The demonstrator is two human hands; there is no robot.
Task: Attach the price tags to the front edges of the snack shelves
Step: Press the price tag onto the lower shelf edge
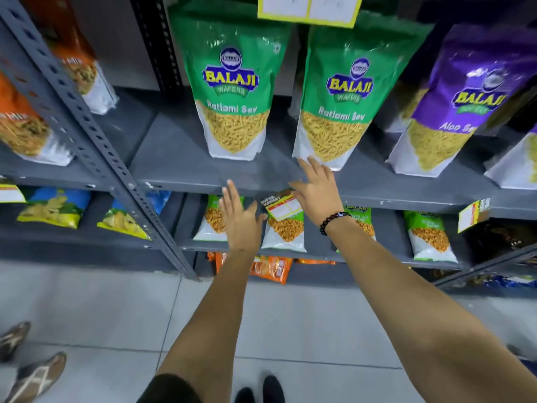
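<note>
Here, a person reaches both bare arms toward a grey metal snack shelf (186, 162). The left hand (239, 218) is spread flat, holding nothing, just below the shelf's front edge. The right hand (316, 190), fingers splayed, rests on that edge, its thumb touching a yellow-and-red price tag (281, 205) hanging there. Two green Ratlami Sev bags (232, 82) stand above, beside a purple Aloo Sev bag (459, 100).

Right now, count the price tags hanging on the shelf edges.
4: one between the hands, one at far right, one at the far left edge, one up top above the green bags. More may lie outside the view.
</note>
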